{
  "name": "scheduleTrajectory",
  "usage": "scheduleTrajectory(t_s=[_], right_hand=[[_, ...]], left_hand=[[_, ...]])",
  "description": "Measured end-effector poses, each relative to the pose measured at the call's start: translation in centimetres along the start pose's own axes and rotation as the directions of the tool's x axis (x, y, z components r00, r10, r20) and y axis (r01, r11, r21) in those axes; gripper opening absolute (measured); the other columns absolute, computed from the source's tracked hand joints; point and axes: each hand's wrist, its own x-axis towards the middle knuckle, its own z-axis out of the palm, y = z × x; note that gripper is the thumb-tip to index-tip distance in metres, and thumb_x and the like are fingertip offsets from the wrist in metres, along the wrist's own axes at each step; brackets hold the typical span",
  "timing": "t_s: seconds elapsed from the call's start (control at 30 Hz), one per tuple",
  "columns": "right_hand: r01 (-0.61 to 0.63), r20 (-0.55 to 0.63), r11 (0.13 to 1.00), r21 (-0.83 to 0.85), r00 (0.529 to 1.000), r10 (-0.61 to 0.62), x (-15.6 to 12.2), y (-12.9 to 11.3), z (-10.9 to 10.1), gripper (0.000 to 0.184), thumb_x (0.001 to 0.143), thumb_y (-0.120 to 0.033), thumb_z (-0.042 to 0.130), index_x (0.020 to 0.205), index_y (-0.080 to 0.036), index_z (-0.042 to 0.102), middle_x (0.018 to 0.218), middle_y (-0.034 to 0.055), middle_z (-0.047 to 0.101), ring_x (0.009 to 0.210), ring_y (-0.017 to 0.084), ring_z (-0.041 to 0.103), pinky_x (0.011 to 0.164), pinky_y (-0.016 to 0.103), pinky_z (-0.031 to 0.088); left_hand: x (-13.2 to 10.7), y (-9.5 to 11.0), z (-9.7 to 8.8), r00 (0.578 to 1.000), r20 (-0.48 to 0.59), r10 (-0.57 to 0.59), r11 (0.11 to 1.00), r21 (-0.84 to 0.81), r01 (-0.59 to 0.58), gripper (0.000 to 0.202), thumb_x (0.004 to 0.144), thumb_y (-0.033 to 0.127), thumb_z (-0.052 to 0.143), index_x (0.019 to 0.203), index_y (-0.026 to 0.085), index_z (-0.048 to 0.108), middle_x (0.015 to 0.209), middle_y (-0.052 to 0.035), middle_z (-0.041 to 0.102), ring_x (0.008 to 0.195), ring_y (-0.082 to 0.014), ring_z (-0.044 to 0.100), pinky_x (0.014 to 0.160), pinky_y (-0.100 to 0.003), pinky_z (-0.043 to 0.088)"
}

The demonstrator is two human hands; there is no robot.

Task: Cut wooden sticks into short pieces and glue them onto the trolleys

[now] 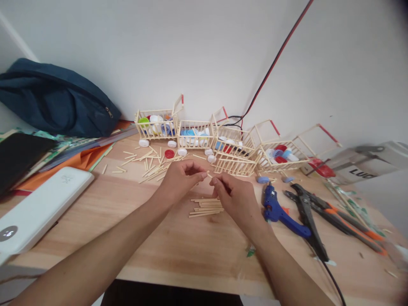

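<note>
Before four pale, slatted wooden carts [156,137]: our left hand [182,177], pinching one slim wooden stick [209,174]; our right hand [237,196], hold unclear.

Sticks [207,209] pale tan; glue gun [282,212] dk blue; pliers [344,226] R, grey w/ orange; zip pouch [60,100] navy, far L; pwr bank [47,204] white; surface [178,259] lt brown, wood-grained.

The bare left forearm [111,242] reaches towards two o'clock, the right forearm [283,259] towards eleven. The left hand [178,178] sets thumb and forefinger in a pinch; the right hand [239,197] curls its fingers inward, fingertips near the left's.
</note>
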Motion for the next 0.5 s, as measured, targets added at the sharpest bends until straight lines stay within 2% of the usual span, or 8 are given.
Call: scheduleTrajectory(t_s=[0.27, 0.5], right_hand=[[-0.006, 0.011, 1.0, 0.029, 1.0, 0.006, -0.11, 0.01, 0.11, 0.021, 0.09, -0.026, 0.049, 0.078, -0.02, 0.065, 0.06, -0.0026, 0.066, 0.053, 0.011, 0.055, 0.054, 0.022, 0.034], [0.002, 0.0, 0.998, 0.058, 1.0, -0.002, -0.14, -0.15, 0.13, 0.022, 0.088, -0.021, 0.049, 0.071, -0.02, 0.064, 0.057, -0.0038, 0.064, 0.05, 0.01, 0.054, 0.053, 0.021, 0.034]], left_hand=[[-0.29, 0.44, 0.36, 0.995, -0.078, -0.063, 0.998, -0.021, 0.062, 0.012, 0.066, 0.026, 0.072, 0.069, 0.015, 0.069, 0.07, -0.0008, 0.068, 0.063, -0.0099, 0.057, 0.064, -0.024, 0.045], [-0.3, 0.21, 0.5, 0.992, -0.102, -0.076, 0.997, -0.031, 0.073, 0.011, 0.065, 0.026, 0.072, 0.068, 0.015, 0.069, 0.069, -0.0004, 0.067, 0.063, -0.01, 0.057, 0.064, -0.024, 0.045]])
